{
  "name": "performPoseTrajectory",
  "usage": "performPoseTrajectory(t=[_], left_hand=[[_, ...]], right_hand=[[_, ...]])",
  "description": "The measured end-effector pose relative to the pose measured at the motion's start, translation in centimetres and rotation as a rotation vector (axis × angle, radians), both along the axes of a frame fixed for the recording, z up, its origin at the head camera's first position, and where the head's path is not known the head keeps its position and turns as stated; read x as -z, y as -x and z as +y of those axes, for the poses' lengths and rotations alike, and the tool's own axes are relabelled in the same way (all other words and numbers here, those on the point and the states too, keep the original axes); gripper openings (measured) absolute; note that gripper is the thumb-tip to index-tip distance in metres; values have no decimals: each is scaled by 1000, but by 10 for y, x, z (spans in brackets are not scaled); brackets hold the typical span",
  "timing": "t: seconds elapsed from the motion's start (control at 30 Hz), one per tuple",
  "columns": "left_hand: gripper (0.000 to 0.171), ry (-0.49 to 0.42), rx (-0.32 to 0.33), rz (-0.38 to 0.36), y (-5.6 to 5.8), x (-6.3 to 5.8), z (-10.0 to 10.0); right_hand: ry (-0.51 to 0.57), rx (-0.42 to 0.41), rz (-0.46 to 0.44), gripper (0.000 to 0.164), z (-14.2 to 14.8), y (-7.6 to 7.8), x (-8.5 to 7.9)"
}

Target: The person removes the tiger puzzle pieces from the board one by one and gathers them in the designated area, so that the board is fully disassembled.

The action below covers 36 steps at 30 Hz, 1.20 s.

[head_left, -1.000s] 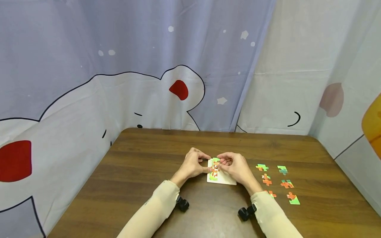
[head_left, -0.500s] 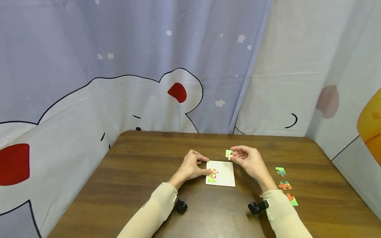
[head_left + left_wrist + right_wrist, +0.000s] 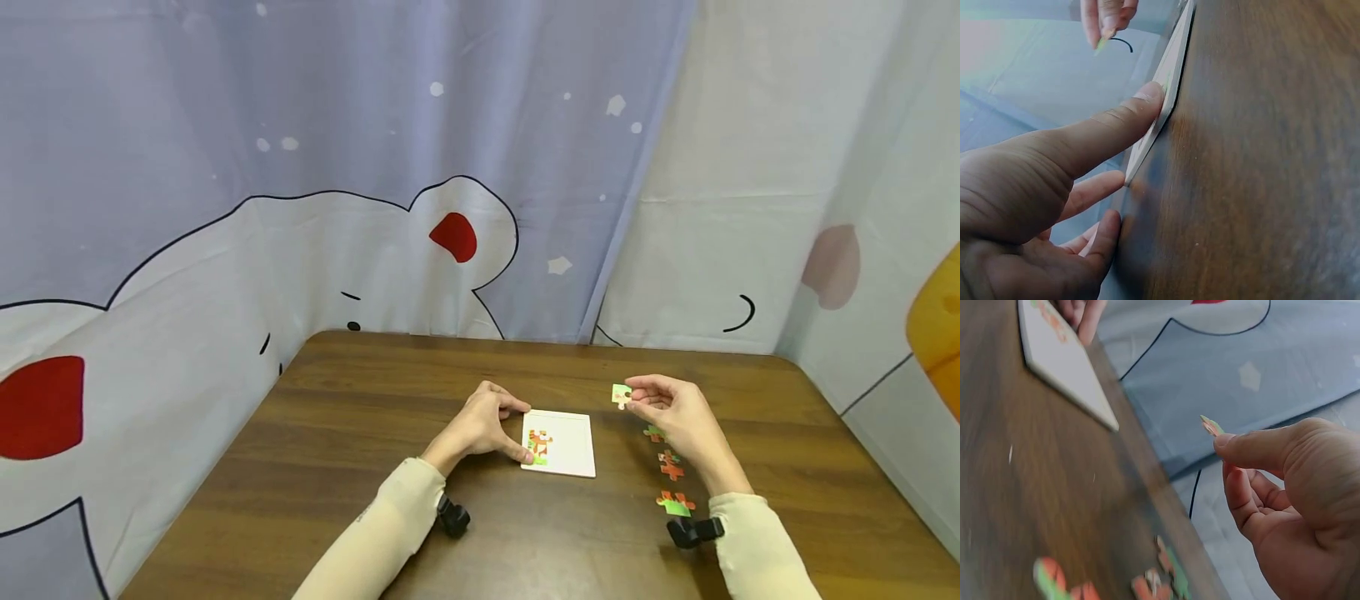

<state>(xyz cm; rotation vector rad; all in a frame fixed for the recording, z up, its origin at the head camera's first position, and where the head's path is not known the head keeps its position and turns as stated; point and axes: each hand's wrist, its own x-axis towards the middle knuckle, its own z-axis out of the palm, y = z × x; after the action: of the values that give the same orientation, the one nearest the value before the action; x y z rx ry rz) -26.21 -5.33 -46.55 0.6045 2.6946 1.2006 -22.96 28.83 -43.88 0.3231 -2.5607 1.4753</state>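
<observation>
In the head view, a square white puzzle board (image 3: 570,446) lies on the table. Joined orange and green pieces (image 3: 538,446) fill part of its left side. My left hand (image 3: 477,425) is spread along that side, thumb on the board near its front left corner and forefinger touching the back left corner. To the right of the board and raised above the table, my right hand (image 3: 671,408) pinches a green and white puzzle piece (image 3: 619,393) between thumb and fingertips. The right wrist view shows this piece (image 3: 1211,426) nearly edge-on.
Loose puzzle pieces (image 3: 671,466) lie in a column beneath and left of my right forearm, which blocks the table beyond. A wooden table (image 3: 360,392) bears everything. Printed curtains (image 3: 547,167) hang behind it.
My right hand has lifted a piece off the board's upper left and carried it to the right. My left hand stays at the board, its thumb slid toward the front corner.
</observation>
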Motion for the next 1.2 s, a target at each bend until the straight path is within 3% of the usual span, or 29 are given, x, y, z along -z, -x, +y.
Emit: performPoseTrajectory(t=[0.2, 0.5, 0.8, 1.2], left_hand=[[83, 4, 7, -17, 1, -1, 0], [84, 5, 16, -23, 2, -3, 2], [83, 0, 11, -35, 2, -2, 3], [83, 1, -2, -32, -1, -1, 1]], right_hand=[[-93, -13, -50, 32, 12, -5, 9], [-139, -54, -107, 30, 14, -6, 16], [-137, -98, -116, 29, 14, -4, 22], [-204, -96, -110, 25, 9, -2, 24]])
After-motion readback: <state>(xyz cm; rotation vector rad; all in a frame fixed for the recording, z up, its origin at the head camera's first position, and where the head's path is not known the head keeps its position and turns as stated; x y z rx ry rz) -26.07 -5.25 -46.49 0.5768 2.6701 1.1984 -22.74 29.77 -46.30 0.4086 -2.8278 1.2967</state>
